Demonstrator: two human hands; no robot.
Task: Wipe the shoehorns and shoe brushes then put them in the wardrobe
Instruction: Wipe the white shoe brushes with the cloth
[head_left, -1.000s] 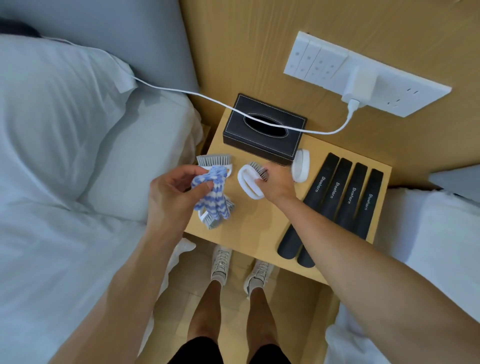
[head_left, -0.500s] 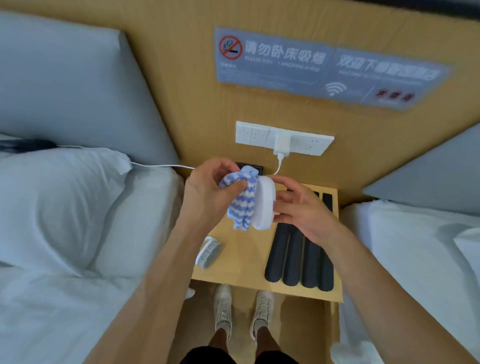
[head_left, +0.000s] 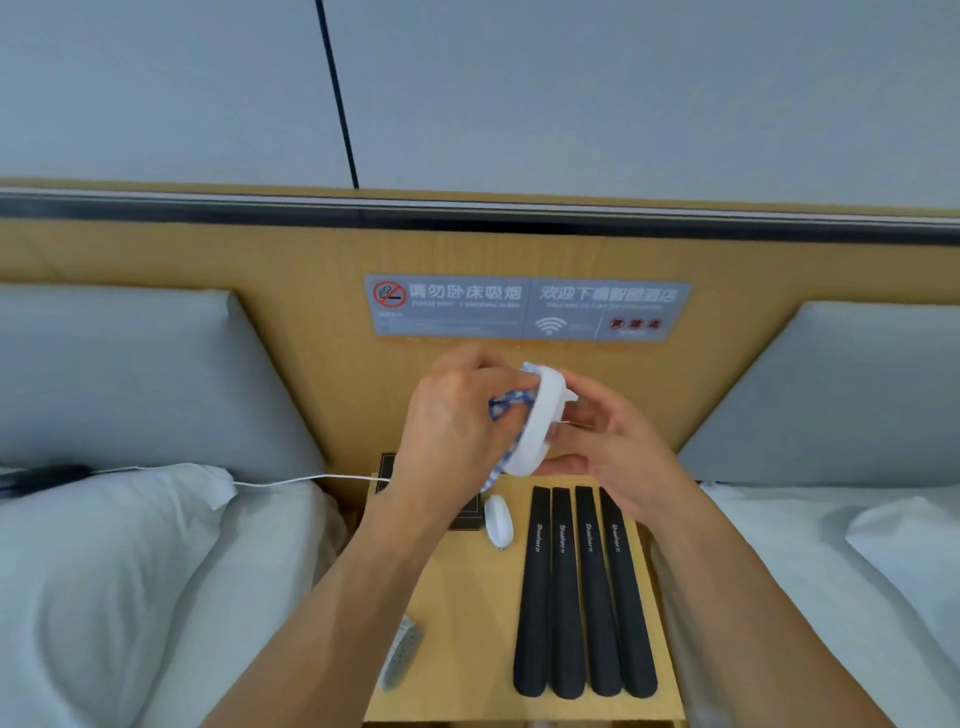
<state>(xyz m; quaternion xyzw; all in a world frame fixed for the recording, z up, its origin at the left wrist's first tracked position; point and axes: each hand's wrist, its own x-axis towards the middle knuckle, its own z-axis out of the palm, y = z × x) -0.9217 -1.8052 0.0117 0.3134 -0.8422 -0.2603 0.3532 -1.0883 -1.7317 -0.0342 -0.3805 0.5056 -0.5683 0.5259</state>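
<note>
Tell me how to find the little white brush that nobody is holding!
Look at the wooden bedside table between the two beds. Four black shoehorns lie side by side on it; just left of their far ends lies the small white brush. It is the only white oval lying on the tabletop, unlike the white one being wiped above.

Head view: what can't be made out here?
- Tissue box: mostly hidden behind the left hand.
- Brush bristles: turned away, covered by the right hand.
- Cloth: mostly hidden between left hand and brush.
- Second brush: partly behind the left forearm.
- Sign small print: too blurred.
</note>
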